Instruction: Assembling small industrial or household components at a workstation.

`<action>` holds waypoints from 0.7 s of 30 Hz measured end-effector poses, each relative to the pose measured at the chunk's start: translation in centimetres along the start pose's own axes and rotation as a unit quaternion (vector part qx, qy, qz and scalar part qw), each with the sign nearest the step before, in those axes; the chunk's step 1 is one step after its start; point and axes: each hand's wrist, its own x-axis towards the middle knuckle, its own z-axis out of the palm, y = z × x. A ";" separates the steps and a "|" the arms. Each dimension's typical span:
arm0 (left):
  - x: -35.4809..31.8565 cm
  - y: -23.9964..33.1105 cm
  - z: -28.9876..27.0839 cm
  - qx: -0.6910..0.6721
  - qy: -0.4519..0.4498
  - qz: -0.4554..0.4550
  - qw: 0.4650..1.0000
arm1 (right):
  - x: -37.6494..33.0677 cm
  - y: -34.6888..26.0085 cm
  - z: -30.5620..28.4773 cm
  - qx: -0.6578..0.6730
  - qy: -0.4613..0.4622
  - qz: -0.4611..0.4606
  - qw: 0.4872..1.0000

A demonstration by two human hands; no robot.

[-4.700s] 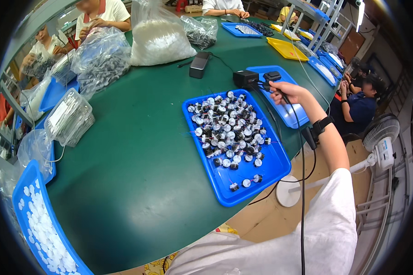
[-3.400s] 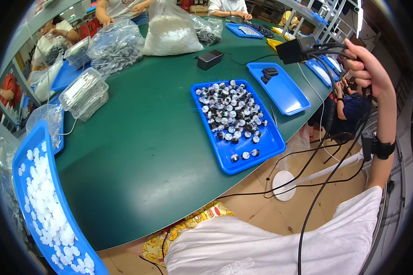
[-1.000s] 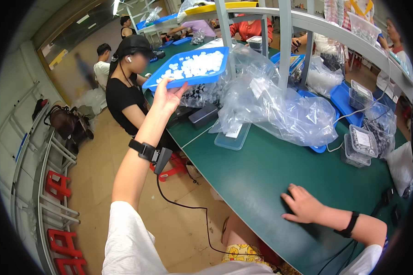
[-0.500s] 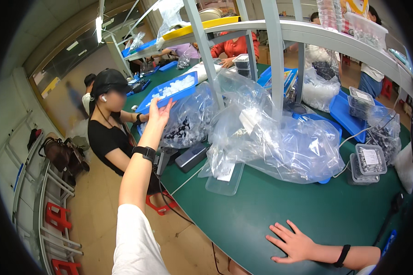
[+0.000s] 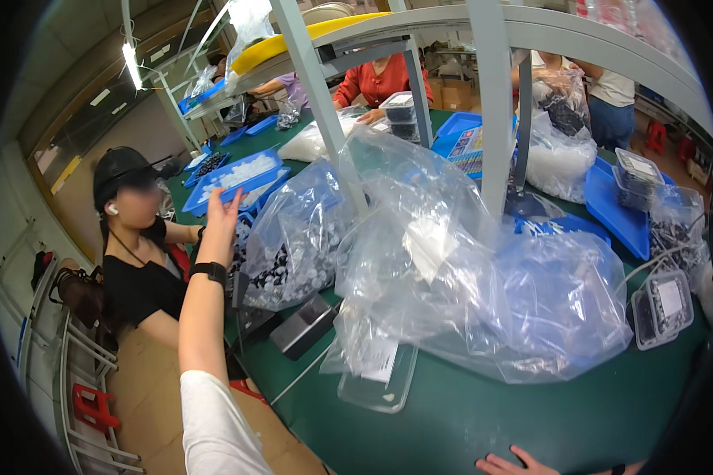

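- Since the earlier frame, the blue tray (image 5: 194, 204) has gone down and farther left with the left hand (image 5: 223, 212); the right hand (image 5: 523, 465) has dropped to the lower edge as the view turned.
- Far left, a co-worker in a black cap (image 5: 125, 174) sits beside the tray.
- The tray carries loose white pieces, over or near other blue trays; whether it touches them I cannot tell.
- The left hand grips the tray's near edge, thumb at the wall, other fingers seemingly beneath, probably so the shallow load stays level.
- Next, a clear bag (image 5: 297, 229) bulges with black and white parts; a dark box (image 5: 303, 326) lies before it.
- Mid-table, a large crumpled clear bag (image 5: 531, 317) partly covers a clear lid (image 5: 404, 384).
- The right hand, partly cut off, spreads its fingers on the green table (image 5: 451, 423), perhaps bracing the reach.
- Far right, a clear plastic box (image 5: 664, 309) contains small greyish parts.
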 end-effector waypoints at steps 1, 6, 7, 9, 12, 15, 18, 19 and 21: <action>1.1 0.6 -1.2 0.005 0.000 0.001 1.000 | 0.1 0.2 0.2 0.007 -0.008 -0.004 1.000; 5.3 1.9 -4.6 0.017 0.010 -0.012 1.000 | 0.3 0.7 0.4 0.027 -0.025 -0.005 0.999; 6.0 2.4 -4.6 -0.012 0.004 -0.061 0.998 | 0.4 0.5 0.5 0.035 -0.030 0.002 0.999; 6.5 1.8 -5.1 0.009 0.019 -0.016 1.000 | 0.8 0.9 0.1 0.052 -0.049 0.001 0.997; 7.5 -0.1 -5.2 0.013 0.031 -0.057 0.998 | 1.1 1.3 0.1 0.066 -0.058 0.030 0.996; 9.0 0.2 -6.8 0.139 -0.075 -0.014 0.987 | 1.1 1.9 0.5 0.064 -0.055 0.024 0.996; 11.9 0.0 -6.5 0.023 0.082 -0.065 0.994 | 0.6 1.6 0.7 0.061 -0.051 0.029 0.996; 12.8 0.0 -6.2 0.028 0.081 -0.068 0.994 | 0.5 1.3 1.0 0.050 -0.046 0.037 0.997; 14.3 -0.5 -7.3 -0.010 0.113 -0.077 0.991 | 0.5 1.9 1.7 0.025 -0.054 0.021 0.998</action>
